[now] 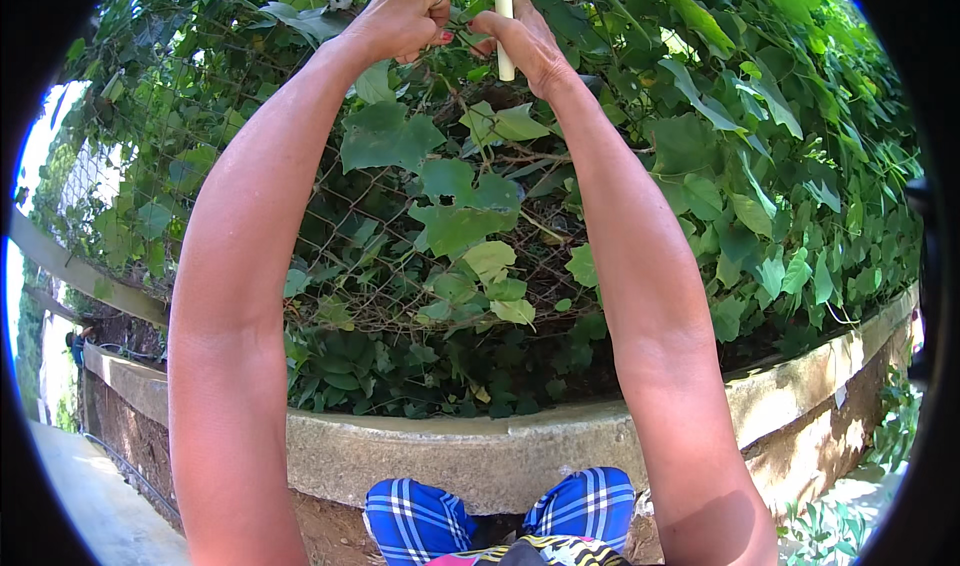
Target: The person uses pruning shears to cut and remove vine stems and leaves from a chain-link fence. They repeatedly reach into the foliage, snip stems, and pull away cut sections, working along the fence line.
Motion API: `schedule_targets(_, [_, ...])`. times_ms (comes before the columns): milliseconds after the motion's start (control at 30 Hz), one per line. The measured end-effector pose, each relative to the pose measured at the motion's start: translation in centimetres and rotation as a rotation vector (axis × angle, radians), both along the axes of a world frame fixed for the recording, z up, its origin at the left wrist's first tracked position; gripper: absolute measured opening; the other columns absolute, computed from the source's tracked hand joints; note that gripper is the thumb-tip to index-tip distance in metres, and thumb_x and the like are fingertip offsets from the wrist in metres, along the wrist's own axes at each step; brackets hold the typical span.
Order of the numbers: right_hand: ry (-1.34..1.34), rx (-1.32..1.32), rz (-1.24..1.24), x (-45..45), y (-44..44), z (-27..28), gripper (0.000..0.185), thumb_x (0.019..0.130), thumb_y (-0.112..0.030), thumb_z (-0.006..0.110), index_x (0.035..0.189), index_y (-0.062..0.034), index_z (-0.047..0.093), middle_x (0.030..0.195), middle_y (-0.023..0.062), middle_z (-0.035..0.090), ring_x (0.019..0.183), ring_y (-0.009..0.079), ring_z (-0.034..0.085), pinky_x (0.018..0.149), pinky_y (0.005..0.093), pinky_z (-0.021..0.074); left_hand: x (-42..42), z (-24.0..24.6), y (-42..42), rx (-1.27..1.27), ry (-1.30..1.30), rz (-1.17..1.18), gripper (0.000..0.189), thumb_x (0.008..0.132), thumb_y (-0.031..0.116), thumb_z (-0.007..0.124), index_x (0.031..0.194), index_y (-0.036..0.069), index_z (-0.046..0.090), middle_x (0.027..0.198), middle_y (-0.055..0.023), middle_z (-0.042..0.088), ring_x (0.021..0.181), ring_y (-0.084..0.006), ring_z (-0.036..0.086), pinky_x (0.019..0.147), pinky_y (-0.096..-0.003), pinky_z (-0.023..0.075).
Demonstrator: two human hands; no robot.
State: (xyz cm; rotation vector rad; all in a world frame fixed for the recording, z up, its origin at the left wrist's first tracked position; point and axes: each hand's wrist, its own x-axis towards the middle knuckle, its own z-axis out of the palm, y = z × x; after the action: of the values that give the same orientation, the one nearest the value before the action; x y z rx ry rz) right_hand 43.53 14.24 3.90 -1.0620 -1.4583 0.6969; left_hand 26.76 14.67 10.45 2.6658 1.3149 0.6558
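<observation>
Both arms reach forward to the top of the view, into a leafy green vine. My left hand (405, 20) is curled with its fingertips pinched at a thin vine stem (457, 27); leaves partly hide the grip. Close by on the right, my right hand (536, 45) holds a slim cream-coloured tool handle (505, 33), which stands nearly upright between thumb and fingers. Whatever the handle carries cannot be made out. Below the hands hang broad vine leaves (469, 206), one with holes in it.
A rusty chain-link fence (360, 221) carries the vines. Below it runs a low concrete wall (465, 446), with my knees in blue plaid cloth (420, 517) against it. A metal rail (90, 273) crosses at left, near a distant person (77, 345). Dense foliage (795, 213) covers the right side.
</observation>
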Motion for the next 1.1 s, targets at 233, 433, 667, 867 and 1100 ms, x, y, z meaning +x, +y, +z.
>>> schedule_targets(233, [-0.071, 0.002, -0.006, -0.3, 0.1, -0.6, 0.052, 0.070, -0.030, 0.064, 0.104, 0.0046, 0.046, 0.090, 0.0155, 0.056, 0.078, 0.0219, 0.063, 0.069, 0.0348, 0.0440, -0.6, -5.6, 0.4, 0.501, -0.293, 0.000, 0.009, 0.077, 0.007, 0.063, 0.083, 0.001, 0.060, 0.073, -0.0121, 0.063, 0.067, -0.0184, 0.063, 0.061, -0.0309, 0.0471])
schedule_targets(433, [-0.027, -0.036, -0.012, -0.4, -0.6, -0.8, 0.051, 0.070, -0.031, 0.064, 0.104, 0.0030, 0.047, 0.085, 0.0147, 0.058, 0.076, 0.0217, 0.059, 0.071, 0.0343, 0.0428, -1.5, -8.9, -3.3, 0.436, -0.653, 0.175, 0.009, 0.079, 0.006, 0.063, 0.086, 0.000, 0.063, 0.078, -0.0096, 0.065, 0.067, -0.0181, 0.063, 0.064, -0.0288, 0.0483])
schedule_targets(667, [0.044, -0.035, 0.028, -0.5, -0.3, -0.8, 0.049, 0.069, -0.030, 0.064, 0.101, 0.0029, 0.047, 0.083, 0.0138, 0.058, 0.077, 0.0202, 0.059, 0.071, 0.0338, 0.0429, 0.0, -14.2, -7.4, 0.126, -0.776, 0.299, 0.015, 0.081, 0.011, 0.066, 0.093, 0.003, 0.066, 0.078, -0.0072, 0.067, 0.063, -0.0132, 0.062, 0.062, -0.0254, 0.0480])
schedule_targets(867, [-0.057, -0.013, -0.045, -0.2, -0.1, -0.9, 0.050, 0.067, -0.029, 0.065, 0.100, 0.0033, 0.047, 0.086, 0.0148, 0.057, 0.078, 0.0214, 0.057, 0.072, 0.0339, 0.0430, -0.1, -12.4, -6.2, 0.717, -0.275, 0.146, 0.017, 0.074, 0.007, 0.066, 0.091, 0.006, 0.064, 0.085, -0.0060, 0.063, 0.075, -0.0244, 0.060, 0.066, -0.0335, 0.0465])
schedule_targets(1100, [-0.069, -0.015, -0.079, -0.4, 0.0, -0.7, 0.052, 0.067, -0.030, 0.064, 0.102, 0.0056, 0.047, 0.089, 0.0162, 0.056, 0.080, 0.0230, 0.056, 0.074, 0.0353, 0.0427, 0.0, -6.8, -3.5, 0.496, 0.400, -0.054, 0.017, 0.071, 0.004, 0.063, 0.087, 0.008, 0.067, 0.088, -0.0088, 0.063, 0.086, -0.0278, 0.061, 0.071, -0.0391, 0.0492])
